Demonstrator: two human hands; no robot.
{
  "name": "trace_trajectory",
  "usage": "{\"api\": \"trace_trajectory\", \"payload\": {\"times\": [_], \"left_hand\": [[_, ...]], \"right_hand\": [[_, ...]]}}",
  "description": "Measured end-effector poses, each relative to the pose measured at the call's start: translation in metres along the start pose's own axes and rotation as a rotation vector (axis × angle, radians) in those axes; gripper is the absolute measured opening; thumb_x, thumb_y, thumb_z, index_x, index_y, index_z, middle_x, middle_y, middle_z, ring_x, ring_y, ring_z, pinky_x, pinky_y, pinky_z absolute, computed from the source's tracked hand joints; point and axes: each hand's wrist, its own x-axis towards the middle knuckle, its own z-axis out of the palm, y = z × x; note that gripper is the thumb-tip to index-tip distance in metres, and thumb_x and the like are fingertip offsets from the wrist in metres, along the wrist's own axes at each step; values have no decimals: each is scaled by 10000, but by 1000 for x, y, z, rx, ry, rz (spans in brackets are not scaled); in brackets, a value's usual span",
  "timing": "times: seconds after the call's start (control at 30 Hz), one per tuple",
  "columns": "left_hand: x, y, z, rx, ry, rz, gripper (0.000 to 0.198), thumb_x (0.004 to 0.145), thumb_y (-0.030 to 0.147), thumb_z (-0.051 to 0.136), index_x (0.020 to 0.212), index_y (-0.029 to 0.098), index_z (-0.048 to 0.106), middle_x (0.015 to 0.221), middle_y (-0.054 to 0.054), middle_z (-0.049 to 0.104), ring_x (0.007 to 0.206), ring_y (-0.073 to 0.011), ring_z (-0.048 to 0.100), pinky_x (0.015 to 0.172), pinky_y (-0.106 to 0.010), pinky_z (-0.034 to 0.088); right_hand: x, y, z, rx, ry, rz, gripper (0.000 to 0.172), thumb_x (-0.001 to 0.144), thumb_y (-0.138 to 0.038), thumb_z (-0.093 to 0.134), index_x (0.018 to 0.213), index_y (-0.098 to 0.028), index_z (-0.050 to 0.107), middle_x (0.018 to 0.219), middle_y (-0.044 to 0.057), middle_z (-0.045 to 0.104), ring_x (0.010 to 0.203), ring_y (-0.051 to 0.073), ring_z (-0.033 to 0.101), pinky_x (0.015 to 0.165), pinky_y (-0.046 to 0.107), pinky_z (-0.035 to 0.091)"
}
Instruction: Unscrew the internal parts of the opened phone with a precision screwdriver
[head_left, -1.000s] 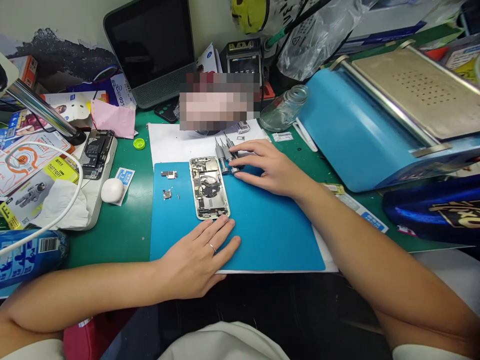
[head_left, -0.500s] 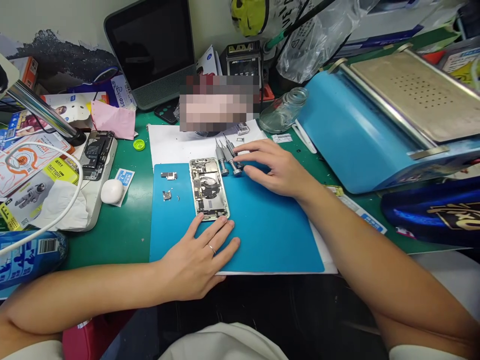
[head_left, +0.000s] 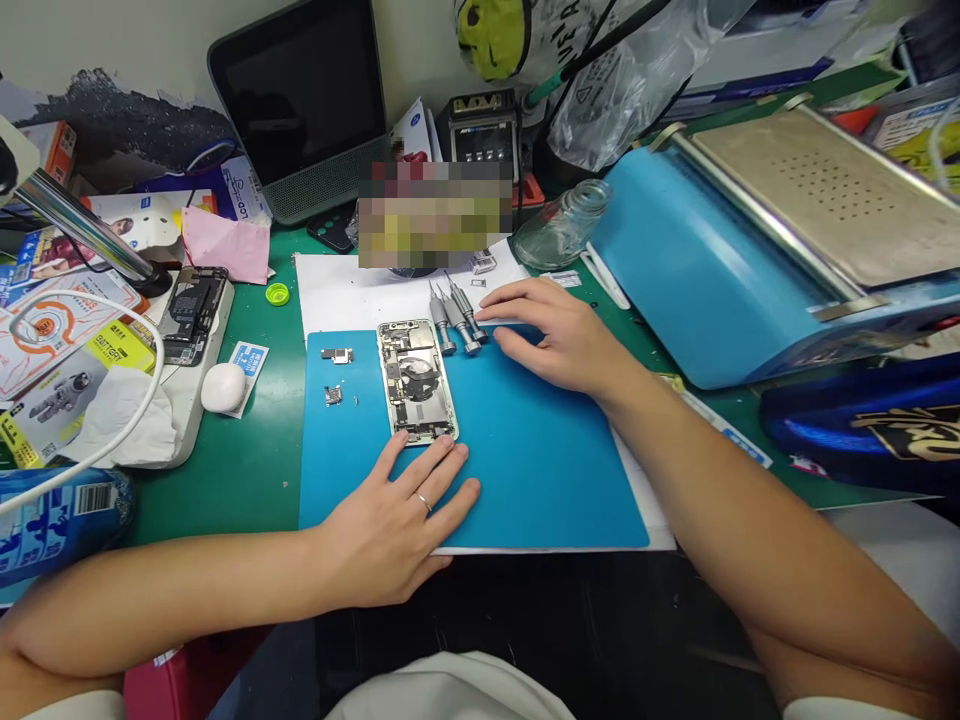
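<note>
An opened phone [head_left: 420,385] with its inner parts bared lies on the blue mat [head_left: 540,450]. My left hand [head_left: 405,505] rests with spread fingers at the phone's lower edge, a ring on one finger. Beside the phone's top right, three grey precision screwdrivers [head_left: 454,318] lie close together, their tips pointing away from me. My right hand [head_left: 547,335] is just right of them, fingers apart and slightly curved, holding nothing. Small phone parts [head_left: 337,356] lie left of the phone, with another small metal piece [head_left: 333,395] below them.
A large blue machine with a perforated metal plate [head_left: 825,190] fills the right side. Behind the mat stand a glass jar [head_left: 562,225] and a dark screen [head_left: 300,100]. At left are a second opened phone [head_left: 191,315], a white earbud case [head_left: 223,387] and boxes.
My right hand has drawn slightly to the right, away from the screwdrivers, which show more fully. My left hand stays at the phone's lower edge.
</note>
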Motion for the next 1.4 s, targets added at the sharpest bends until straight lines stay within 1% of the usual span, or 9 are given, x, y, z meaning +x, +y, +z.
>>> {"api": "trace_trajectory", "payload": {"times": [0.3, 0.53, 0.7, 0.83, 0.97, 1.07, 1.2, 1.3, 1.4], "left_hand": [[-1, 0, -2, 14, 11, 2, 644, 1053, 464, 409, 1570, 89, 327, 1661, -235, 243, 1553, -393, 205, 1211, -654, 136], [-2, 0, -1, 20, 7, -5, 660, 1046, 469, 422, 1574, 85, 319, 1662, -238, 237, 1558, -396, 188, 1209, -654, 150], [-2, 1, -3, 14, 1, -5, 660, 1040, 461, 438, 1573, 88, 323, 1665, -235, 231, 1553, -396, 202, 1203, -649, 180], [-2, 1, -4, 15, 2, -7, 655, 1042, 463, 435, 1568, 87, 333, 1663, -234, 240, 1552, -393, 209, 1204, -643, 187], [-2, 0, -5, 20, 8, -4, 656, 1044, 465, 429, 1571, 87, 332, 1662, -229, 245, 1549, -391, 221, 1210, -637, 181], [-2, 0, -7, 23, 10, -7, 641, 1052, 460, 403, 1570, 88, 338, 1659, -229, 254, 1544, -390, 236, 1209, -635, 182], [-1, 0, -10, 35, 2, -11, 617, 1060, 454, 367, 1565, 98, 358, 1648, -218, 291, 1537, -373, 258, 1203, -607, 215], [1, 0, -8, 57, 6, -13, 617, 1058, 467, 363, 1567, 120, 367, 1647, -193, 308, 1533, -358, 260, 1183, -586, 263], [3, -2, -1, 133, 57, -6, 590, 1066, 505, 340, 1539, 165, 434, 1620, -149, 377, 1507, -332, 303, 1135, -544, 341]], "right_hand": [[2, 1, 7, 41, -57, -31, 139, 969, -302, 570, 987, -246, 697, 1010, 86, 690, 973, 257, 668, 863, 441, 569], [2, -4, -2, 110, -144, -66, 113, 964, -323, 586, 943, -252, 672, 907, 55, 705, 889, 239, 667, 790, 399, 553], [1, -8, -3, 146, -170, -50, 133, 956, -351, 586, 946, -253, 676, 902, 53, 716, 883, 239, 677, 795, 397, 548], [0, -6, 1, 128, -127, -24, 133, 965, -338, 583, 938, -246, 676, 894, 45, 726, 851, 229, 685, 772, 386, 549], [5, -13, 4, 102, 23, -24, 149, 981, -306, 556, 890, -257, 664, 865, 45, 723, 837, 240, 685, 785, 406, 554], [20, -24, 6, 47, 88, -104, 142, 986, -287, 552, 906, -262, 666, 936, 55, 743, 906, 257, 695, 841, 431, 554], [53, -31, 18, 6, 76, -230, 166, 1010, -330, 528, 974, -233, 657, 1161, 96, 744, 1038, 285, 685, 912, 464, 533], [74, -25, 33, 42, 76, -269, 294, 1042, -455, 449, 1046, -220, 625, 1332, 114, 690, 1123, 301, 662, 948, 482, 512], [82, -17, 44, 147, 45, -242, 456, 1038, -598, 349, 1127, -222, 591, 1436, 117, 626, 1156, 294, 654, 948, 466, 511]]}}
